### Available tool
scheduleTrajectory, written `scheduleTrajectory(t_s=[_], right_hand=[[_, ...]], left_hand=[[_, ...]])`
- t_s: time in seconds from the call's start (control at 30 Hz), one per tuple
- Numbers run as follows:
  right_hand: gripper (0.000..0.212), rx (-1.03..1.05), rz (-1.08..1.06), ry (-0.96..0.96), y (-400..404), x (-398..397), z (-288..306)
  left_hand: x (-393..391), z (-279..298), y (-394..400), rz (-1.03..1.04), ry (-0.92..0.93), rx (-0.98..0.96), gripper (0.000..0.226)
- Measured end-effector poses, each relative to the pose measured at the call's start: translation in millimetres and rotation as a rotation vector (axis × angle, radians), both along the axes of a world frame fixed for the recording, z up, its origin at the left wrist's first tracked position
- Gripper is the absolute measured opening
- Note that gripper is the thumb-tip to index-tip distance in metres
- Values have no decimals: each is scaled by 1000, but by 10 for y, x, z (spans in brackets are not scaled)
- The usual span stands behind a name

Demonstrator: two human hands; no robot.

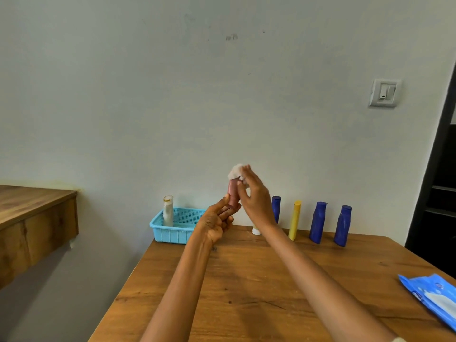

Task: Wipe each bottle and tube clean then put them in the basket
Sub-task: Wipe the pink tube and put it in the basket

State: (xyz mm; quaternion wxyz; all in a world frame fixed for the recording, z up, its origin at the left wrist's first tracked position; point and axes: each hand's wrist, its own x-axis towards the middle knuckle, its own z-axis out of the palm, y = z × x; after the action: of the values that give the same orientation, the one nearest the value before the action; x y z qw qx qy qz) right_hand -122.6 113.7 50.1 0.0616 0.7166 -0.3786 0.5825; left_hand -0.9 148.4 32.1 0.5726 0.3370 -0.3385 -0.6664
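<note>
My left hand (218,222) holds a small pink bottle (233,196) upright by its lower end, above the table's far edge. My right hand (254,195) pinches a white wipe (237,170) against the top of that bottle. A light blue basket (172,233) stands at the table's far left corner with a cream bottle (168,211) upright in it. Along the far edge stand a blue bottle (276,208) partly hidden by my right wrist, a yellow tube (295,220) and two more blue bottles (318,223) (343,225). A white cap (256,230) shows under my right wrist.
The wooden table (246,280) fills the lower right. A blue pack of wipes (434,297) lies at its right edge. A wooden shelf (32,218) juts out at the left, with a gap between it and the table. A wall switch (384,93) sits high on the right.
</note>
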Motion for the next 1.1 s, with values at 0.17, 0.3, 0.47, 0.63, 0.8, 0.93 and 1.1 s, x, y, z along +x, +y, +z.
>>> scheduleTrajectory(t_s=[0.17, 0.3, 0.47, 0.63, 0.8, 0.93, 1.1], right_hand=[[43, -108, -17, 244, 77, -32, -248], [39, -133, -57, 283, 179, -81, -348], [58, -170, -91, 351, 194, -1, -325], [62, -228, -202, 456, 165, 16, -116], [53, -185, -265, 463, 76, -7, 143], [45, -39, -235, 417, 40, -15, 204], [36, 118, -214, 230, -58, -32, 256]], left_hand=[[71, -48, -48, 63, -37, -21, 30], [30, -70, -54, 91, -46, -16, 25], [33, -20, -38, 143, -142, -80, 44], [87, -6, -57, 186, -185, -118, 37], [78, -6, -94, 162, -223, -101, 41], [71, -28, -107, 149, -239, -81, 36], [47, -62, -120, 164, -214, -47, 36]])
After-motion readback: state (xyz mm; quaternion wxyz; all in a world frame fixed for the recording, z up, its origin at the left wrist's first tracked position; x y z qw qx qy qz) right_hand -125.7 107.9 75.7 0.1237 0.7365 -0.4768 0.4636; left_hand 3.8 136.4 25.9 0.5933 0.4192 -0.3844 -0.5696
